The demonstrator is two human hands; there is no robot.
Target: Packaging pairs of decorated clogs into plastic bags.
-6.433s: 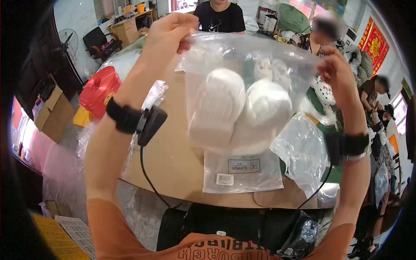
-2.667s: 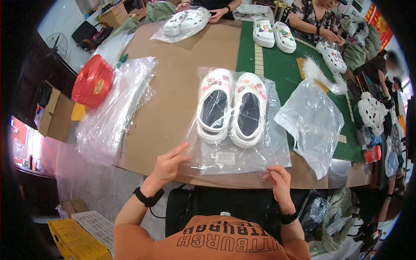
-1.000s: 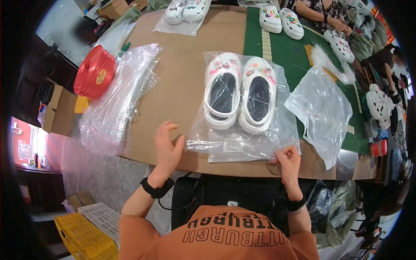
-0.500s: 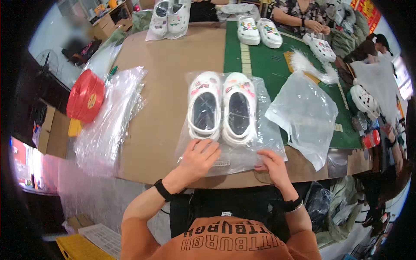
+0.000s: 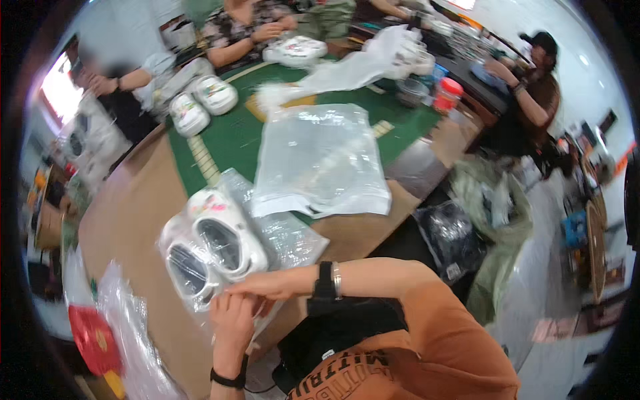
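A pair of white clogs (image 5: 230, 241) with coloured charms lies inside a clear plastic bag (image 5: 292, 235) on the table. At the bag's near end, my right hand (image 5: 270, 285) reaches across to the left, its fingers closed on the plastic just below the heels. My left hand (image 5: 232, 320) meets it there, fingers bent over the bag's edge and touching the right hand. The fingertips of both hands are partly hidden. Beyond the clogs, a frosted plastic bag (image 5: 320, 157) lies flat on a green mat (image 5: 243, 133).
Clear bags (image 5: 133, 327) and a red roll of tape or twine (image 5: 95, 339) sit at left. Other white clogs (image 5: 203, 105) stand at the far side, where a co-worker's hands (image 5: 273, 28) handle another clog (image 5: 295, 51). A red-lidded jar (image 5: 447, 93) is at far right.
The view has swung right, so the clogs now appear lower left and tilted. My right hand has crossed over to my left hand at the bag's near end; before, the hands were apart.
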